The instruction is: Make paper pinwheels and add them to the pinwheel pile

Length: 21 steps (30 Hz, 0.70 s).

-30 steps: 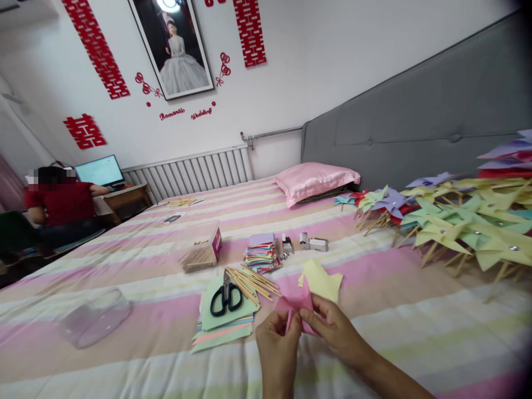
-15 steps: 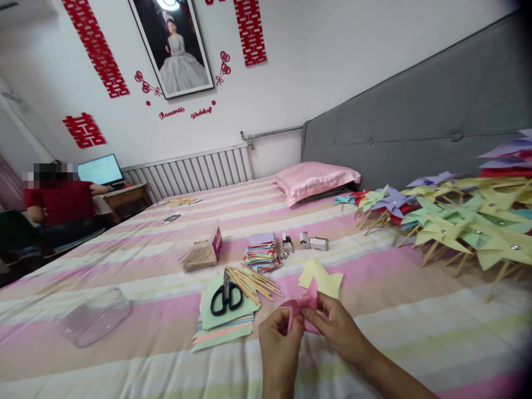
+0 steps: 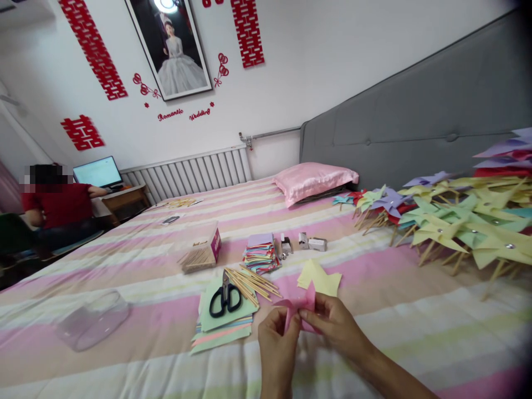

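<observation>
A pink paper pinwheel (image 3: pixel 305 302), its blades partly folded in, is pinched above the bed between both hands. My left hand (image 3: pixel 279 338) closes on its left side, thumb and fingers together. On its right side my right hand (image 3: pixel 334 321) grips the paper near the middle. Just beyond lies a yellow paper pinwheel piece (image 3: pixel 320 277). To the left, black-handled scissors (image 3: pixel 225 299) rest on a stack of coloured paper sheets (image 3: pixel 222 338), beside several thin wooden sticks (image 3: pixel 253 282). Whatever the fingertips press at the centre is hidden.
Behind stand a clear box of sticks (image 3: pixel 199 255), a pile of small coloured papers (image 3: pixel 261 252) and small boxes (image 3: pixel 317 244). Finished pinwheels (image 3: pixel 453 221) crowd the right. A clear plastic container (image 3: pixel 95 321) lies left. A person in red (image 3: pixel 58 205) sits at a computer (image 3: pixel 98 173).
Both hands keep hold of the pink pinwheel, with only slight finger movement. The whole view has shifted a little.
</observation>
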{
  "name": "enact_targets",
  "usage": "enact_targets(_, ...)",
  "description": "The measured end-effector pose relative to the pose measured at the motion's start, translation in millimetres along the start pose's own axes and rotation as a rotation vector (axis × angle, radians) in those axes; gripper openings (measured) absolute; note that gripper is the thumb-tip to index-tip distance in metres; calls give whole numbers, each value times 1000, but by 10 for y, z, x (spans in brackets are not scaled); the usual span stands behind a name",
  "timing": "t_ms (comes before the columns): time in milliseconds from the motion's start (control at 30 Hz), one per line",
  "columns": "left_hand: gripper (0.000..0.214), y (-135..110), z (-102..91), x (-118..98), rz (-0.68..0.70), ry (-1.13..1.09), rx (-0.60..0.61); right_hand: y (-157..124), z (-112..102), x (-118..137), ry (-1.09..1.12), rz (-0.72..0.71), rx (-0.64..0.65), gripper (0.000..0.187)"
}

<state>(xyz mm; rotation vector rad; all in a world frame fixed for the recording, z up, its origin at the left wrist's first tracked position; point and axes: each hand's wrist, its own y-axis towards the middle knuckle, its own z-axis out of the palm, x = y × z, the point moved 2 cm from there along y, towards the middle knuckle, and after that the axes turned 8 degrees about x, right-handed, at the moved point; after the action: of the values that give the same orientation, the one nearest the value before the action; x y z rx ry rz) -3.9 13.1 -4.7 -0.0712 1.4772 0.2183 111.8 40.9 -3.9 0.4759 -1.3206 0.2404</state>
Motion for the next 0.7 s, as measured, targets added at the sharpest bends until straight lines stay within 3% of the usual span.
enact_targets(300,15,19,-24,16,0,34,129,-10,-31,18,-95,8,-24,31)
enact_targets(500,20,64,-104,-59,-20,123,223,16,-66,82,43,29,90,28)
enact_targets(700,23,292,-563,-215,38,448,23,33,-231,65,72,64,-9,27)
